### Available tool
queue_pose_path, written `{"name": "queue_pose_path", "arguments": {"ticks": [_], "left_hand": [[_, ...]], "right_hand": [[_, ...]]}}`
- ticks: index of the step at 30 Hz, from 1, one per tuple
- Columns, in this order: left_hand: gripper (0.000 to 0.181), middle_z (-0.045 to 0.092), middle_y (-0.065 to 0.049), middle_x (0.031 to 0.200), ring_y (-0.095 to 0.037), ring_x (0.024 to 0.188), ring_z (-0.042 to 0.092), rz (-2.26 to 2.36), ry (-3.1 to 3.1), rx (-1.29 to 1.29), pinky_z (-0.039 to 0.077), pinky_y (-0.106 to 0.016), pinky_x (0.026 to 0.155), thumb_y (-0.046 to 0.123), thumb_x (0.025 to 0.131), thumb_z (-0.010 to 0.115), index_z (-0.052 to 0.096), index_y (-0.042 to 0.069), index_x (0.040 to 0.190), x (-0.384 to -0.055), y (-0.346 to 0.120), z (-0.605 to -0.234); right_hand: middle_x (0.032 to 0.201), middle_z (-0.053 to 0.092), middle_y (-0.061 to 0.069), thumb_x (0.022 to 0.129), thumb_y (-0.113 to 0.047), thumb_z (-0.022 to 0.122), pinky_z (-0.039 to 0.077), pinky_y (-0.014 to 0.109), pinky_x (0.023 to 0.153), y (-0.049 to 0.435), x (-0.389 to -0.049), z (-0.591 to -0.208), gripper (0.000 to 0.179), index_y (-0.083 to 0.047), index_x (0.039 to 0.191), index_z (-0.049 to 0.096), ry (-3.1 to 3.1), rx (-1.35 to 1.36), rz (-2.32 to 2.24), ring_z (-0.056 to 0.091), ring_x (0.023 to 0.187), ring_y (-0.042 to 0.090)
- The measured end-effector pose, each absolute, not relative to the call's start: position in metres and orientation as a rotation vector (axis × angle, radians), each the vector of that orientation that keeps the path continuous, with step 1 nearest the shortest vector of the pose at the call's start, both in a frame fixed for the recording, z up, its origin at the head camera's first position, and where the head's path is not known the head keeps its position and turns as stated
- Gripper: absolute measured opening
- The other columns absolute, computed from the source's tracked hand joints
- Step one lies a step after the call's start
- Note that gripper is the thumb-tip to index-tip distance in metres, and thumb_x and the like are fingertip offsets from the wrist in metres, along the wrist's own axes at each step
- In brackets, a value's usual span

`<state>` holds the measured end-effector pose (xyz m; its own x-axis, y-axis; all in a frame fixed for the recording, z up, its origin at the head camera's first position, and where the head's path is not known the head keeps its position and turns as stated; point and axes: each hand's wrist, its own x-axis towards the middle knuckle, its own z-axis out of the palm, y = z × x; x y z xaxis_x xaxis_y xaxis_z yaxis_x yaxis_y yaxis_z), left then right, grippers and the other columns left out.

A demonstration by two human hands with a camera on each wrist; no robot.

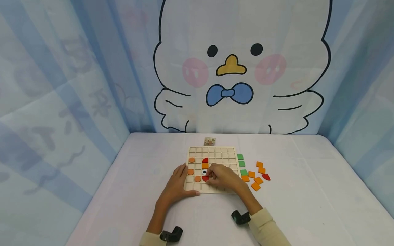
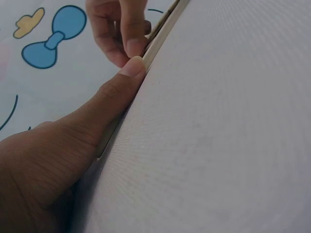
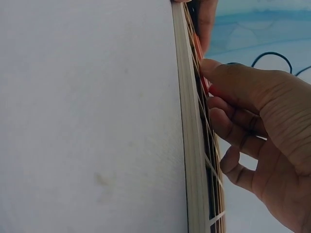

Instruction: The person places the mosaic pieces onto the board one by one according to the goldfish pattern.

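Note:
A pale wooden grid board lies on the table. My left hand spans its front left corner, fingers along the left side; its thumb touches the front edge. Over the middle of the board, my right hand has curled fingers and pinches a red rounded piece low in the grid. Its thumb covers part of that piece. Just above sits a white eye piece, then an orange square and another red rounded piece. Orange discs occupy several cells to the left.
Green squares line the board's right side. Farther right lie several loose orange squares and a red piece. A small patterned object lies behind the board. A printed curtain stands at the table's back.

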<state>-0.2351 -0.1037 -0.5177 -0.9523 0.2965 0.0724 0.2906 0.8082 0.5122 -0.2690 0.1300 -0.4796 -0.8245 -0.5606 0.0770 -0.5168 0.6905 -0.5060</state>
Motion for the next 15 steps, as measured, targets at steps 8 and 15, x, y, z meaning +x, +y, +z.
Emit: {"name": "queue_pose_path", "arguments": {"ticks": [8,15], "left_hand": [[0.120,0.022,-0.013,0.162,-0.030,0.148,0.023,0.849,2.969,0.473,0.030,-0.048,0.118,0.071,0.067,0.075,0.026,0.005,0.154,-0.232,-0.104,-0.515],[0.120,0.022,-0.013,0.162,-0.030,0.148,0.023,0.854,2.972,0.474,0.031,-0.048,0.117,0.070,0.067,0.075,0.026,0.005,0.154,-0.233,-0.103,-0.515]], "right_hand": [[0.087,0.060,-0.007,0.085,-0.030,0.077,0.048,0.019,0.066,0.136,-0.267,-0.479,0.022,-0.014,0.097,0.069,2.826,-0.895,-0.835,0.052,0.074,0.005],[0.086,0.061,-0.009,0.085,-0.030,0.076,0.049,0.019,0.067,0.148,-0.265,-0.474,0.019,-0.016,0.096,0.069,2.869,-0.895,-0.830,0.051,0.074,0.004]]}}
